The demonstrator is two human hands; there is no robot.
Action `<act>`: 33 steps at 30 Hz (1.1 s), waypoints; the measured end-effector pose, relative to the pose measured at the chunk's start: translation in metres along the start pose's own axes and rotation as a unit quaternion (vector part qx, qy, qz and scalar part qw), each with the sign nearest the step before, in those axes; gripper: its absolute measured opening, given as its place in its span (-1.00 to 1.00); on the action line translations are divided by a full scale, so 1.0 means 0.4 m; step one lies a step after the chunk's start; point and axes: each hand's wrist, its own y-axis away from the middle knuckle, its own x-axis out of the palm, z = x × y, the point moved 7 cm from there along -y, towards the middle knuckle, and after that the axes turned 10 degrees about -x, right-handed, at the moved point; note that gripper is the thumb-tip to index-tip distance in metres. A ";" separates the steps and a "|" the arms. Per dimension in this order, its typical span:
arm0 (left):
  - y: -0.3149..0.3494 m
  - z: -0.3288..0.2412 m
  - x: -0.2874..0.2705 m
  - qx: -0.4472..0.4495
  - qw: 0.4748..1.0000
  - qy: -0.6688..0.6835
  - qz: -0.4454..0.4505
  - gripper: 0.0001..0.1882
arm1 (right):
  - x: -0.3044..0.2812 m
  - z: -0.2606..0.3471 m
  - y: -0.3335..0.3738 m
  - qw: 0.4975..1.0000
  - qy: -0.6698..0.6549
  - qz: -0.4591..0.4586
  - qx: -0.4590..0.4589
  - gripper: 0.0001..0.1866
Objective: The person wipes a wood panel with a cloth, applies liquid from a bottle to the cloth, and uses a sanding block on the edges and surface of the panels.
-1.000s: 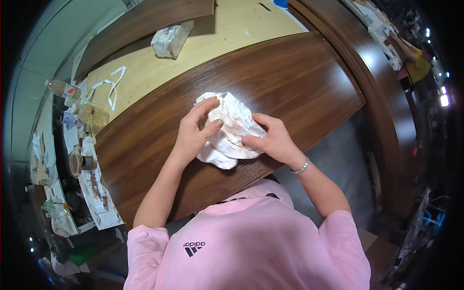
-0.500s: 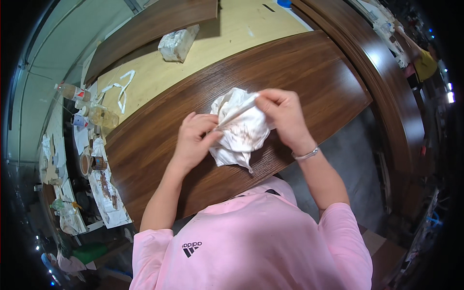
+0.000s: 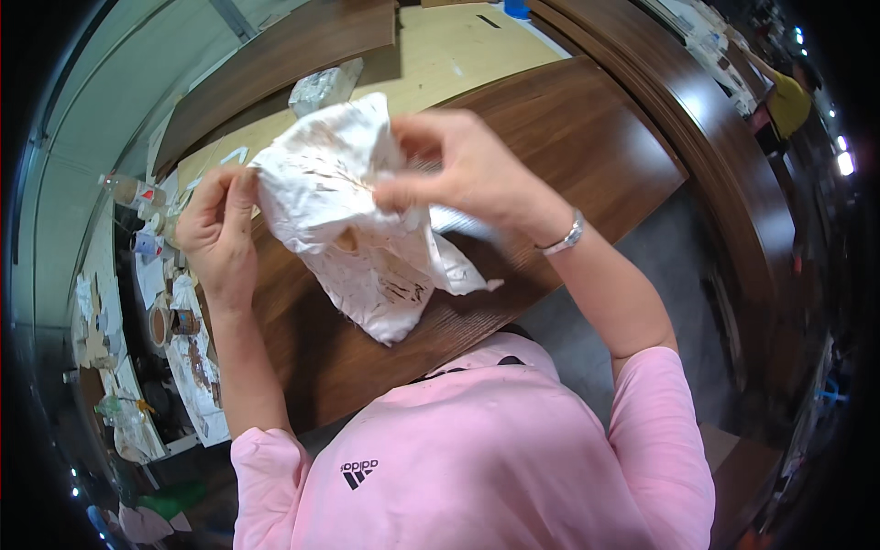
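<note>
The place looks like a workshop for wood panels: a broad dark-brown wood-grain panel [image 3: 587, 147], long glossy brown boards [image 3: 669, 87] beside it, a brown-smeared white cloth [image 3: 307, 197], a brown-stained white sheet [image 3: 197, 362], and farther off a person in a yellow top [image 3: 788, 105].

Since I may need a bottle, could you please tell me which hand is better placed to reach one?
Probably the left hand, though it pinches the white cloth: it is nearer the bottles, while the right hand is at the cloth's right.
</note>
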 end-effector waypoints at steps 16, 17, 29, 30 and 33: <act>0.087 0.140 -0.051 -0.247 0.941 0.195 -0.123 -0.79 | 0.014 -0.076 -0.150 0.994 0.058 -0.035 -0.088 -0.47; 0.098 0.145 -0.051 -0.255 0.939 0.188 -0.131 -0.79 | 0.063 -0.048 -0.159 0.989 0.051 0.026 -0.136 -0.40; 0.259 0.192 -0.103 -0.281 0.957 0.057 0.040 -0.50 | 0.405 -0.130 -0.181 0.834 -0.459 0.230 0.201 -0.87; 0.283 0.203 -0.120 -0.278 0.958 0.057 0.035 -0.50 | 0.424 -0.139 -0.194 0.835 -0.457 0.234 0.198 -0.87; 0.352 0.246 -0.175 -0.362 0.917 0.169 -0.006 -0.64 | 0.457 -0.136 -0.241 0.857 -0.428 0.229 0.171 -0.85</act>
